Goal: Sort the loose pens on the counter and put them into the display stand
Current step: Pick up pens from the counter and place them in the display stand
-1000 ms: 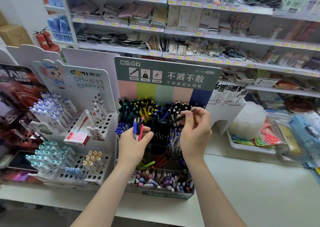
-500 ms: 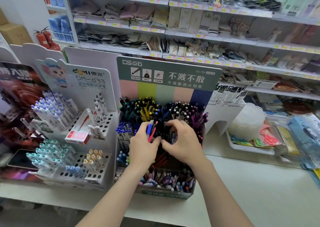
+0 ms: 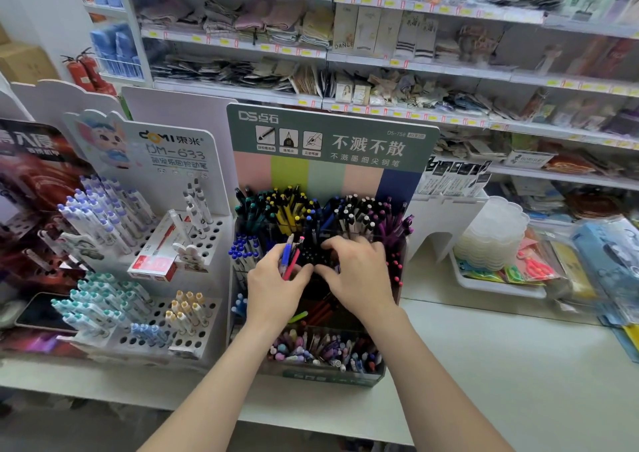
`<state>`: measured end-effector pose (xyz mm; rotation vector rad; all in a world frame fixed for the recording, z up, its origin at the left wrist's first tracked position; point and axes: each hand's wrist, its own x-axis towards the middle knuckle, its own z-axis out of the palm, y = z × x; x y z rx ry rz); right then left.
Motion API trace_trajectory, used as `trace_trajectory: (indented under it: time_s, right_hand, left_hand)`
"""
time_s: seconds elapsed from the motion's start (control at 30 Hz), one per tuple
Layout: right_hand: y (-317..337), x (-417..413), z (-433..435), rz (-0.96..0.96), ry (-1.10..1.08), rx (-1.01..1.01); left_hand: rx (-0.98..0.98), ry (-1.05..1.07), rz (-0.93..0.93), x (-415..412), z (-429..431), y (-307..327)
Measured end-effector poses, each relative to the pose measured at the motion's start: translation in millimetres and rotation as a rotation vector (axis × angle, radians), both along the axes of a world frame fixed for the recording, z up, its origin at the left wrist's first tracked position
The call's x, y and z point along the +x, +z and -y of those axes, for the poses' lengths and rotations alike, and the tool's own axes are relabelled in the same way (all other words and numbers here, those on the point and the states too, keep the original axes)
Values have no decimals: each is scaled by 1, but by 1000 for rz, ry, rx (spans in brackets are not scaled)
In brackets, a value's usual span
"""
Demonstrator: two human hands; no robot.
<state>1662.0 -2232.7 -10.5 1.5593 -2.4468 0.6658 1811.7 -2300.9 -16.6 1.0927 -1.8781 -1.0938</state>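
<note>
A small bundle of loose pens (a blue one, a pink one and at least one darker barrel) stands upright in the left hand. It is clamped between the thumb and the curled fingers, with the caps poking above the fingertips. The bundle sits over the middle tier of the display stand, just left of a block of black-capped pens. The right hand lies palm down over that block. Its fingers are bent and a little apart, tips sunk among the black caps. Whether they pinch a pen cannot be told, since the hand hides its own grasp. The two thumbs nearly meet.

Beyond both sets of fingertips, the stand's back tier holds teal, yellow, blue, black-and-white and purple pens in rows, under a green header card. Below the wrists, the front tier is packed with pastel pens. Left of the left hand's knuckles are blue-capped pens in the same stand. Farther that way is a white peg stand with lilac- and teal-capped pens and a red box. Right of the right hand's knuckles, well apart, a stack of clear plastic dishes rests in a white tray on the pale counter. Stocked shelves fill the background.
</note>
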Motion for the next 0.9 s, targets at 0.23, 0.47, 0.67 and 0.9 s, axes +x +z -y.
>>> trace_trajectory:
  time_s: [0.23,0.47,0.67,0.9]
  right_hand:
    - [-3,0,2,50,-6,-64]
    - [-7,13,8,-6,-72,-20]
    - [-8,10,4,11,-100,-16]
    - [-7,10,4,-4,-123,-35]
  left_hand:
    - [132,31,-141,-1,2,2]
    - [196,28,-171,1,3,0]
    - [186,14,-175,4,0,0]
    - [194,-21,-161,3,0,0]
